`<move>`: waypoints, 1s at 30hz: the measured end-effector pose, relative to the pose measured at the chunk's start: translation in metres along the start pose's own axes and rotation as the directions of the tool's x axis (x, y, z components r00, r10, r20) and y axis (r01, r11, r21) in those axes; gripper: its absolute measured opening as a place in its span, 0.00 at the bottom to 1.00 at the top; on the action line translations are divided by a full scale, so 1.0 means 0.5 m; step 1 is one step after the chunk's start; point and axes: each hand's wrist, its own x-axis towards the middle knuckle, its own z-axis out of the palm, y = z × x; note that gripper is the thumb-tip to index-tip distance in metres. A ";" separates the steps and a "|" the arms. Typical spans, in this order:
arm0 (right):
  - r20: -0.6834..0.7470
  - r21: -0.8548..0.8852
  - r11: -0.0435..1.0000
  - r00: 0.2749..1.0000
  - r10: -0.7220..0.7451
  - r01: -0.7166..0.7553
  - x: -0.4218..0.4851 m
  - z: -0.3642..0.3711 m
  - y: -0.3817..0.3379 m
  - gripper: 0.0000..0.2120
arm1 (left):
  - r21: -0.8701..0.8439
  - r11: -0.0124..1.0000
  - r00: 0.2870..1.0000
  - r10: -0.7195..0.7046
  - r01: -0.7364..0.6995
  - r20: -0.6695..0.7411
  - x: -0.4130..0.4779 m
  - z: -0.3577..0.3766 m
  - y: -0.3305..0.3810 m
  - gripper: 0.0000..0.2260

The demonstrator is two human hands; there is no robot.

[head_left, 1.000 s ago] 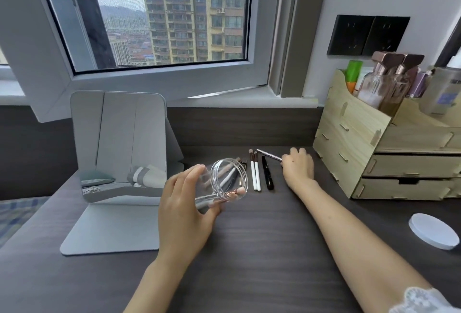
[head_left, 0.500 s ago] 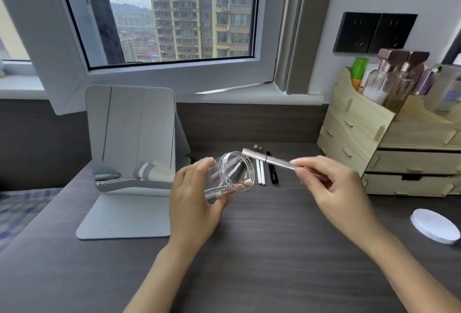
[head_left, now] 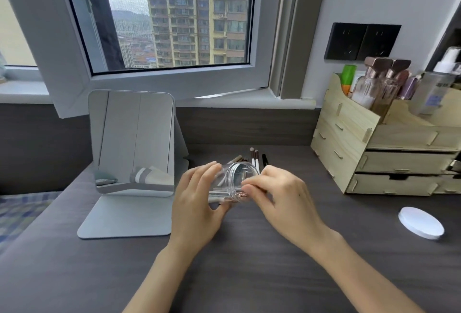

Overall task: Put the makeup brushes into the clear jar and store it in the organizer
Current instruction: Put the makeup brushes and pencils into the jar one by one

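We hold the clear jar (head_left: 235,183) in our left hand (head_left: 197,203), tipped on its side above the dark desk (head_left: 249,275) with its open mouth turned toward our right; the left grip is wrapped around the jar's body, fingers over the top and thumb beneath. Through the plastic we see several brush handles already lying inside. Our right hand (head_left: 279,195) is at the jar's mouth, its fingertips (head_left: 247,185) pinched narrowly on a thin brush whose pinkish metal end shows just at the rim; most of that brush is hidden by the fingers, so we cannot tell how far in it sits.

Behind the jar, three makeup brushes (head_left: 257,160) lie on the desk side by side, two with white handles and one black. To the left stands a folding mirror (head_left: 132,138) on its flat base. To the right, well apart from the hands, sits the wooden organizer (head_left: 374,153) with drawers, bottles standing in its top compartments. A white lid (head_left: 421,223) lies flat on the desk in front of the organizer.
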 end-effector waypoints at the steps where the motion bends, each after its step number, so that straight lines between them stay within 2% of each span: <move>1: 0.038 -0.032 0.999 0.999 -0.018 0.019 -0.005 -0.002 0.000 0.13 | 0.005 1.000 1.000 -0.003 0.003 -0.005 0.000 0.000 -0.001 0.33; 3: 0.097 -0.075 0.996 0.994 -0.047 0.054 -0.014 -0.004 0.003 0.20 | 0.013 1.000 1.000 -0.001 0.001 -0.006 -0.001 0.003 -0.003 0.32; 4: 0.090 -0.037 0.997 0.994 -0.058 0.062 -0.020 -0.001 0.010 0.21 | 0.013 1.000 1.000 -0.002 0.002 -0.007 -0.001 0.004 -0.004 0.33; 5: 0.052 0.076 0.997 0.998 -0.036 0.032 -0.025 0.002 0.019 0.20 | 0.012 1.000 1.000 -0.006 0.006 -0.009 -0.002 0.004 -0.005 0.33; 7: -0.093 0.358 0.928 0.985 0.145 -0.103 -0.022 0.018 0.048 0.14 | 0.017 1.000 1.000 -0.017 0.017 -0.018 -0.002 0.005 -0.009 0.34; 8: -0.154 0.400 0.895 0.949 0.276 -0.195 -0.015 0.032 0.070 0.12 | 0.022 0.999 0.999 -0.029 0.030 -0.027 -0.002 0.006 -0.011 0.34; 9: -0.179 0.332 0.889 0.904 0.388 -0.316 -0.003 0.049 0.093 0.12 | 0.024 0.998 0.998 -0.050 0.051 -0.041 -0.002 0.006 -0.014 0.34; 11: -0.092 0.050 0.873 0.869 0.487 -0.484 0.021 0.091 0.138 0.11 | 0.014 0.994 0.991 -0.109 0.110 -0.077 -0.001 0.008 -0.018 0.33; 13: 0.047 -0.169 0.848 0.855 0.516 -0.502 0.045 0.132 0.161 0.09 | 0.005 0.989 0.984 -0.148 0.149 -0.100 0.000 0.010 -0.022 0.33; 16: 0.083 -0.324 0.810 0.838 0.539 -0.489 0.090 0.170 0.175 0.12 | 0.017 0.986 0.981 -0.164 0.166 -0.103 0.001 0.014 -0.028 0.31; 20: 0.104 -0.379 0.764 0.797 0.595 -0.522 0.157 0.201 0.177 0.14 | 0.025 0.986 0.982 -0.164 0.167 -0.094 0.000 0.015 -0.030 0.32; 25: 0.175 -0.397 0.689 0.687 0.705 -0.606 0.190 0.226 0.175 0.17 | 0.025 0.988 0.986 -0.148 0.151 -0.081 0.000 0.019 -0.029 0.33; 30: 0.196 -0.341 0.618 0.590 0.783 -0.708 0.196 0.223 0.179 0.14 | 0.025 0.991 0.990 -0.128 0.130 -0.065 -0.002 0.024 -0.025 0.34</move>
